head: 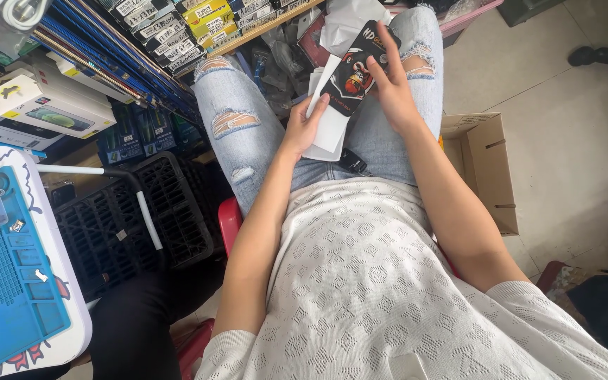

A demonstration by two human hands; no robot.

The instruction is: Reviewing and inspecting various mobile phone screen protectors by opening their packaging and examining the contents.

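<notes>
Seated, lap view. Left hand (306,125) grip clenched on the lower edge of a flat black packet (355,70), with white sheets (332,130) behind it. Right hand (390,88) grasps the packet's far right side. Cardboard box (490,169) on floor, right.

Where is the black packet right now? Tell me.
In the head view, upper centre: the black packet is held over the lap between the left hand and right hand, above the white sheets.
</notes>
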